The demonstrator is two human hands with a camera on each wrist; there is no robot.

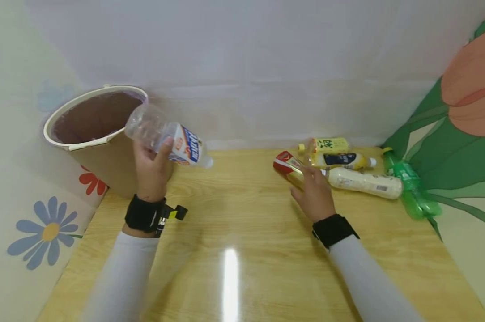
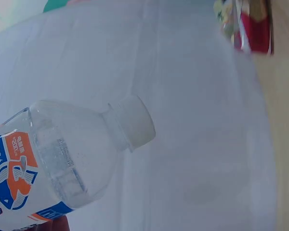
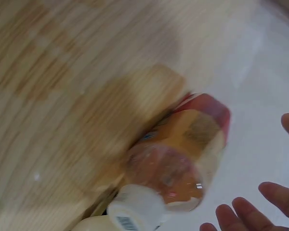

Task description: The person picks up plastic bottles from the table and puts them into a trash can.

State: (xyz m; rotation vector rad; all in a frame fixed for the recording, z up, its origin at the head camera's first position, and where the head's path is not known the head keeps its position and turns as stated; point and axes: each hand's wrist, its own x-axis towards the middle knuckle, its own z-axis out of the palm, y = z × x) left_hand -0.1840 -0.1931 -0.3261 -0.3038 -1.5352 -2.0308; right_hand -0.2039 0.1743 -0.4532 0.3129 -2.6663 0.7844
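Left hand (image 1: pixel 151 174): curled round a clear, white-capped plastic bottle (image 1: pixel 183 144) beside the bin (image 1: pixel 119 163) at the table's (image 1: pixel 234 210) back left corner; a slack grip could drop it short.
Right hand (image 1: pixel 318 197): fingers spread by the red-and-gold bottle (image 1: pixel 287 165) near the back edge; I'd fear a nudge rolling it into the cream-coloured bottle (image 1: pixel 363 181).
Green bottle (image 1: pixel 412 188): along the right edge, likely jostled next.

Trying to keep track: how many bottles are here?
6: clear bottle in the left hand; red-gold bottle by the right hand; yellow-labelled bottle, dark-labelled bottle, cream bottle and green bottle further right. The bin may hide more.
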